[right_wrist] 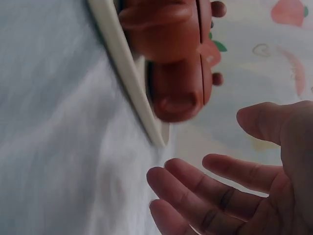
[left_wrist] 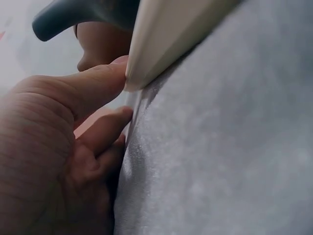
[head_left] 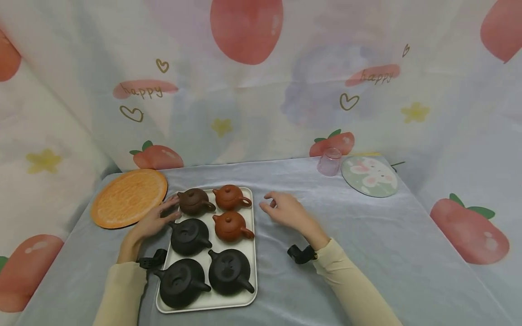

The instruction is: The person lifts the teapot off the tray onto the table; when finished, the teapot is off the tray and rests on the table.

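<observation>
A cream tray (head_left: 231,302) holds several teapots: a dark brown teapot (head_left: 195,202) at back left, two reddish-brown teapots (head_left: 229,226) along the right, and black teapots (head_left: 182,283) toward the front. At the tray's left edge is my left hand (head_left: 152,222); in the left wrist view its thumb (left_wrist: 100,81) touches the rim, while the other fingers lie lower, close to the cloth. My right hand (head_left: 287,209) hovers right of the tray, holding nothing. The right wrist view shows its fingers (right_wrist: 195,188) loosely bent and spread, apart from the tray rim (right_wrist: 124,63).
An orange round mat (head_left: 128,199) lies left of the tray. At the back right stand a pinkish clear glass (head_left: 329,161) and a green round mat with rabbits (head_left: 369,177). Grey-blue cloth (head_left: 310,290) covers the table, and a printed curtain (head_left: 261,108) hangs behind.
</observation>
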A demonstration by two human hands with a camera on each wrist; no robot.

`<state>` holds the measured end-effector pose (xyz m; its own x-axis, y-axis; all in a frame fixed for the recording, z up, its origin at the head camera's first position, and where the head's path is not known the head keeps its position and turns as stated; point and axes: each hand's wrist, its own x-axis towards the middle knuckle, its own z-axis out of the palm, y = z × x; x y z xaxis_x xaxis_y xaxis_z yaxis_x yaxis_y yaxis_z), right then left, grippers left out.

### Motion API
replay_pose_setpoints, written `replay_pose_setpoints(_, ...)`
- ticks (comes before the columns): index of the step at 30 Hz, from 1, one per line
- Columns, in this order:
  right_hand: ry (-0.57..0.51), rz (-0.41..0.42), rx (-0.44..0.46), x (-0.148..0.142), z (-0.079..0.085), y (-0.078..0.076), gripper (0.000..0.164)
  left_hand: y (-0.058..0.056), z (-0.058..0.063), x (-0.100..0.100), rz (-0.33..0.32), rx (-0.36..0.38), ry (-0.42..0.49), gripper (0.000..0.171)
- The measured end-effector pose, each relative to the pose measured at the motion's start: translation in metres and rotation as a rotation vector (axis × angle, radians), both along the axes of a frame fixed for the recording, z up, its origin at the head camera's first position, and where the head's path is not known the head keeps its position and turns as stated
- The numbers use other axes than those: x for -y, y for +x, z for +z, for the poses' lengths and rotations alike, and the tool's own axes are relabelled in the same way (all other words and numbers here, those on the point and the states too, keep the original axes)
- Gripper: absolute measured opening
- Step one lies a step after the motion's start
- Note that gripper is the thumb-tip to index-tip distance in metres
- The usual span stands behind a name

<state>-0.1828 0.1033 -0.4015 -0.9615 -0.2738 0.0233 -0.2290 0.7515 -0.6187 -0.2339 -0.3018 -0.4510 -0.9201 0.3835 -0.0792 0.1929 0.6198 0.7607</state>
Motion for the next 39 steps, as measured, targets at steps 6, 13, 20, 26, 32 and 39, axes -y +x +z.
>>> replay_pose_setpoints(6,-0.102,0.058,0.047,0.024,-0.005,-0.013,0.034,0.003,-0.002,0.001,0.028,0.007,0.019,0.070)
replay_pose_setpoints(13,-0.305,0.155,0.161,0.037,-0.011,-0.019,0.032,0.005,-0.003,0.001,0.039,0.007,0.012,0.070)
replay_pose_setpoints(20,-0.423,0.122,0.230,0.044,-0.022,-0.023,0.034,0.002,-0.004,0.003,0.044,0.015,0.016,0.071)
replay_pose_setpoints(26,-0.498,0.002,0.308,0.045,-0.029,-0.029,0.029,-0.001,-0.005,0.002,0.047,0.014,0.007,0.070)
replay_pose_setpoints(32,-0.475,-0.018,0.319,0.040,-0.036,-0.032,0.027,-0.002,-0.005,-0.001,0.042,0.009,0.002,0.069)
replay_pose_setpoints(39,-0.434,0.023,0.335,0.038,-0.036,-0.035,0.032,-0.002,-0.002,-0.001,0.055,0.010,-0.012,0.069)
